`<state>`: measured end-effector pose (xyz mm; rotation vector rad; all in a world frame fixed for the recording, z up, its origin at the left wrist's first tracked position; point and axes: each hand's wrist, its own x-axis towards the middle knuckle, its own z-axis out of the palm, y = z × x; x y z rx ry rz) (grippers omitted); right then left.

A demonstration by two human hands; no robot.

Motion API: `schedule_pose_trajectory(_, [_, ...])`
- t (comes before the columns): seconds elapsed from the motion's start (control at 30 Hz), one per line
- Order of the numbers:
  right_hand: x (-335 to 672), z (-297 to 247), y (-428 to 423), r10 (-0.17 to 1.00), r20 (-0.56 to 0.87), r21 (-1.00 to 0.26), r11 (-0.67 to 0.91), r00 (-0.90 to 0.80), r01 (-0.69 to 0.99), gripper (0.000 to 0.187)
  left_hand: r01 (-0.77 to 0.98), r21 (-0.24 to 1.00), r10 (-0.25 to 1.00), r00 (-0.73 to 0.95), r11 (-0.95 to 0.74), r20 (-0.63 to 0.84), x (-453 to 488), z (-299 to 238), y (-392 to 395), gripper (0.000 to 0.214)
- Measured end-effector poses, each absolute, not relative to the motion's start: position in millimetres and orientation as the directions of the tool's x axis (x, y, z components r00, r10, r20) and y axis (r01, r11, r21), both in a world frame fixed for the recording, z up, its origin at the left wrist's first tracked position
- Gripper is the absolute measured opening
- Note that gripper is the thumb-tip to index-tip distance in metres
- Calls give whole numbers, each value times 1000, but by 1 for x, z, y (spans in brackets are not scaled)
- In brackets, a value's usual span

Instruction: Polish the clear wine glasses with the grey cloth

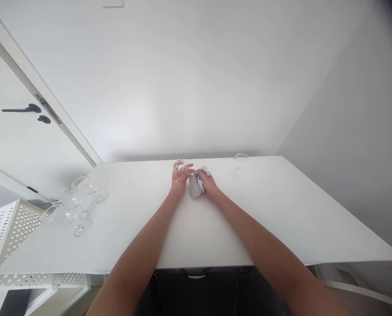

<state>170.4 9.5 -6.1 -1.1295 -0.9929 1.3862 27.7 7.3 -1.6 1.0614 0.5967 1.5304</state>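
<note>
My left hand [180, 179] is closed around the bowl of a clear wine glass [177, 164], whose rim shows past the fingers at the upper left. Close beside it, my right hand [209, 182] grips a crumpled light grey cloth [196, 186]. Part of the cloth hangs down between the two hands, and a fold of it sticks up past the right fingers. The glass's stem and foot are hard to make out behind the fingers and cloth. Both hands are just above the far middle of the white table [143, 210].
Several stemmed wine glasses [84, 228] stand together on the table's left side. Another clear glass [240, 161] is near the back edge, right of my hands. A white perforated rack [21, 224] adjoins the left end. Behind are a wall and a door with a black handle [31, 109].
</note>
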Motion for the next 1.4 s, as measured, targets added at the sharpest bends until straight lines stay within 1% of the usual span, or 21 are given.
schedule_pose_trajectory(0.07, [171,-11,12,996,-92,-994,-91,16,-63,35,-420,840,921,24,-343,388,30,-1,4,56])
schedule_pose_trajectory(0.17, [174,-16,14,997,42,-973,25,67,228,28,-351,848,894,64,-396,444,33,0,1,59])
schedule_pose_trajectory(0.27, [179,-13,14,981,182,-874,128,71,469,23,-308,865,888,111,-396,446,34,1,-1,61])
schedule_pose_trajectory(0.37, [183,-10,13,973,221,-767,131,67,628,17,-266,876,884,133,-403,447,34,2,-3,62])
schedule_pose_trajectory(0.43, [184,-9,12,968,236,-719,117,82,685,13,-244,881,887,131,-404,443,34,3,-4,63])
schedule_pose_trajectory(0.47, [184,-8,11,960,268,-709,142,78,691,11,-234,884,890,123,-404,439,34,3,-4,63])
schedule_pose_trajectory(0.5, [184,-8,11,946,318,-705,191,64,683,12,-227,886,894,106,-405,436,34,4,-4,62])
schedule_pose_trajectory(0.57, [184,-8,9,897,442,-695,333,13,638,28,-210,886,901,47,-414,432,33,4,-3,62])
schedule_pose_trajectory(0.63, [184,-7,6,857,513,-672,436,-47,599,42,-182,888,906,-45,-421,421,31,3,-2,61])
schedule_pose_trajectory(0.67, [184,-5,5,853,514,-660,461,-92,593,45,-164,893,908,-89,-419,410,30,3,0,61])
schedule_pose_trajectory(0.73, [182,-2,1,864,457,-627,480,-209,613,49,-129,906,911,-144,-404,386,29,1,2,62])
schedule_pose_trajectory(0.83, [176,5,-5,876,290,-543,482,-385,687,56,-90,917,918,-125,-389,377,28,-1,4,64])
schedule_pose_trajectory(0.9, [170,9,-9,881,183,-458,469,-436,756,51,-49,920,919,-93,-388,382,29,-2,4,64])
schedule_pose_trajectory(0.97, [165,13,-14,898,99,-362,435,-430,825,42,-7,926,924,-73,-377,376,30,-2,4,64])
schedule_pose_trajectory(1.03, [159,15,-20,911,49,-276,406,-409,871,36,14,933,930,-70,-360,360,30,-1,3,63])
schedule_pose_trajectory(1.13, [153,15,-29,915,2,-195,396,-404,897,34,32,937,935,-71,-347,349,30,0,2,63])
schedule_pose_trajectory(1.27, [150,15,-41,924,-26,-146,374,-381,916,34,52,936,936,-34,-347,349,31,-1,3,63])
schedule_pose_trajectory(1.4, [149,18,-47,936,-36,-153,340,-349,928,35,5,938,938,11,-347,347,32,-6,8,65])
